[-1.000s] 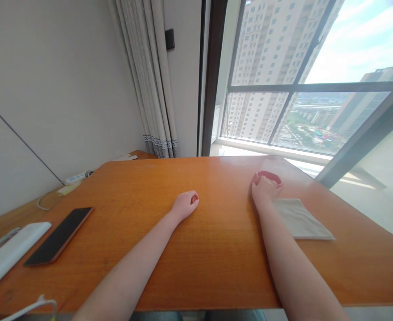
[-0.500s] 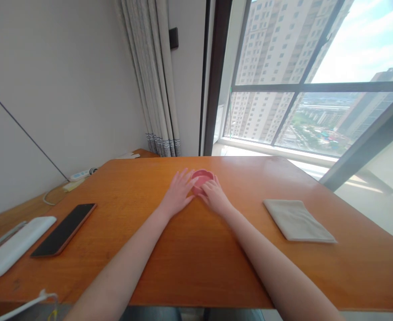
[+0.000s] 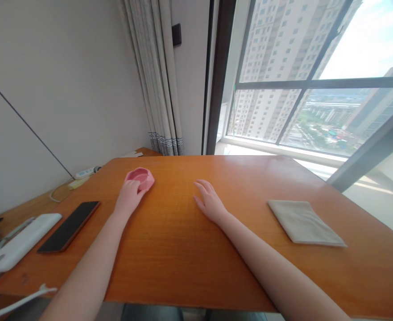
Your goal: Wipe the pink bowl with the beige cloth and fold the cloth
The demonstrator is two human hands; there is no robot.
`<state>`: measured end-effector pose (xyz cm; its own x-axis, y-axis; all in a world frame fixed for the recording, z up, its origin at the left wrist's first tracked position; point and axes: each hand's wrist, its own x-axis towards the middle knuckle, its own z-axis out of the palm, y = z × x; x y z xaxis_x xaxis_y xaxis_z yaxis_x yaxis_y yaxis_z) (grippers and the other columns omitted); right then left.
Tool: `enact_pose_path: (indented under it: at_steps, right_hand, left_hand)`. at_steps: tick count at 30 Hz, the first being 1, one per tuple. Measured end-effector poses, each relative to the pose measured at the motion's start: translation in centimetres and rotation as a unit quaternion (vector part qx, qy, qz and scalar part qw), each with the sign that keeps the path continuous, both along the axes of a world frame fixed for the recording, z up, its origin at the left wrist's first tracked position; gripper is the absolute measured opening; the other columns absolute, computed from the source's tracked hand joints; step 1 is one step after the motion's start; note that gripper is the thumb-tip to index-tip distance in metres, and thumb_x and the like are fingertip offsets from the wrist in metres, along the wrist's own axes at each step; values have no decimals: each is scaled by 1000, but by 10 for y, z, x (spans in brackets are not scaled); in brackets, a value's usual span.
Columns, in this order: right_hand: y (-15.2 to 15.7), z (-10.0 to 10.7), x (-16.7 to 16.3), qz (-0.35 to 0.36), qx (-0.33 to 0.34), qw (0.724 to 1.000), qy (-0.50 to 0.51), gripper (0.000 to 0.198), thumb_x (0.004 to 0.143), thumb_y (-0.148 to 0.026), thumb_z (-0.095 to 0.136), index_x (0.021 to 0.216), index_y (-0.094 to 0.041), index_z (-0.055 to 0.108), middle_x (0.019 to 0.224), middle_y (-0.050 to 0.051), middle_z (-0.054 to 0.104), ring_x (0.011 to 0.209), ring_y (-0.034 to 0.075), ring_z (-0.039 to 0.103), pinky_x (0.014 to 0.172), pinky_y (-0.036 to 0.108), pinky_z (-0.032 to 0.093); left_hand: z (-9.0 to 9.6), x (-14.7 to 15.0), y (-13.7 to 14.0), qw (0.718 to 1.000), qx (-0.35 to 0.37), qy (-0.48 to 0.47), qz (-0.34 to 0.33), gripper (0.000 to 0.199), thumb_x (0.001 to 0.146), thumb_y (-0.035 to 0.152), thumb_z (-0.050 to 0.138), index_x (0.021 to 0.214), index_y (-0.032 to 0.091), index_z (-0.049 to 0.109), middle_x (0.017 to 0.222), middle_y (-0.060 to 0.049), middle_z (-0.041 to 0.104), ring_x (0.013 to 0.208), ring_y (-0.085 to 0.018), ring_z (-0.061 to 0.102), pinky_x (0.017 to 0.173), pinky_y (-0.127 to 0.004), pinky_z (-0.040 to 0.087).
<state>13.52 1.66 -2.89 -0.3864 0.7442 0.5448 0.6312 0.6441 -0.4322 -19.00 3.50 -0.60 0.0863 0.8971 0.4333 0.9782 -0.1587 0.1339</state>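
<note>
A small pink dish with a raised, angular rim is at the left of the wooden table, tilted a little toward me. My left hand grips its near rim, the thumb on the inner side and the other fingers partly hidden behind it. Near the table's middle, my right hand holds nothing; its fingers are apart, with the thumb spread from the rest. Whether the dish touches the tabletop I cannot tell.
A folded grey cloth lies at the right of the table. To the left are a black phone, a long white device, a power strip and a white cable. Beyond the far edge stand a curtain and a window.
My left hand has taken hold of the pink dish and moved it left from the table's middle. My right hand has let go of it and stays near the middle with fingers apart.
</note>
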Motion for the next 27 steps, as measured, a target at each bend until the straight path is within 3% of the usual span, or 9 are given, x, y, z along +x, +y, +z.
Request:
enact_pose_path:
  at_steps: [3, 7, 13, 17, 21, 23, 25, 27]
  right_hand:
    - [1, 0, 0, 0, -16, 1000, 0, 45, 88, -27, 45, 133, -21, 41, 136, 13, 43, 130, 25, 36, 108, 48, 33]
    - [-2, 2, 0, 8, -21, 1000, -8, 43, 89, -27, 44, 131, -20, 44, 136, 12, 43, 129, 23, 37, 109, 45, 32]
    - [0, 3, 5, -19, -34, 999, -14, 38, 87, -22, 44, 124, -19, 51, 137, 13, 43, 128, 23, 39, 106, 43, 35]
    - [7, 17, 25, -108, -42, 991, -69, 35, 84, -21, 47, 118, -17, 56, 135, 15, 45, 124, 27, 43, 103, 44, 36]
    - [4, 30, 93, -253, -143, 946, -146, 30, 84, -24, 48, 108, -15, 62, 117, 18, 59, 110, 29, 55, 92, 41, 43]
    - [-5, 31, 147, -336, -199, 899, -198, 26, 81, -18, 45, 97, -15, 66, 101, 18, 65, 97, 28, 62, 81, 40, 46]
    - [-15, 27, 201, -406, -258, 843, -238, 17, 73, -14, 51, 80, -15, 66, 83, 17, 66, 82, 29, 64, 71, 41, 48]
    - [-25, 22, 241, -428, -304, 819, -232, 13, 63, -7, 55, 64, -18, 63, 66, 10, 63, 67, 27, 64, 64, 38, 47]
  left_hand:
    - [-8, -31, 6, 997, 1, 11, 83, 23, 77, 38, 52, 73, 17, 59, 80, -12, 62, 86, -29, 56, 84, -42, 45]
    - [-19, -51, 6, 991, 4, 25, 128, 28, 77, 39, 49, 83, 15, 62, 86, -13, 64, 89, -29, 56, 87, -41, 44]
    - [-28, -57, 9, 991, 5, 23, 129, 33, 75, 39, 49, 86, 11, 63, 101, -17, 62, 101, -31, 54, 94, -42, 42]
    - [-28, -56, 7, 992, 11, 12, 121, 36, 76, 41, 50, 91, 11, 63, 105, -17, 61, 110, -33, 49, 96, -42, 41]
    - [-23, -44, 0, 989, 9, 1, 148, 41, 78, 42, 51, 106, 12, 58, 115, -17, 57, 118, -35, 44, 100, -53, 34]
    - [-18, -33, -3, 985, 44, -15, 166, 44, 80, 42, 50, 114, 14, 53, 125, -18, 51, 122, -37, 40, 101, -62, 26]
    - [-12, -17, -5, 986, 91, -29, 136, 43, 83, 40, 48, 117, 15, 50, 133, -18, 45, 125, -35, 37, 104, -61, 23]
    - [-5, 6, -10, 991, 117, -41, 54, 38, 86, 36, 46, 117, 14, 49, 136, -18, 41, 128, -31, 35, 108, -53, 25]
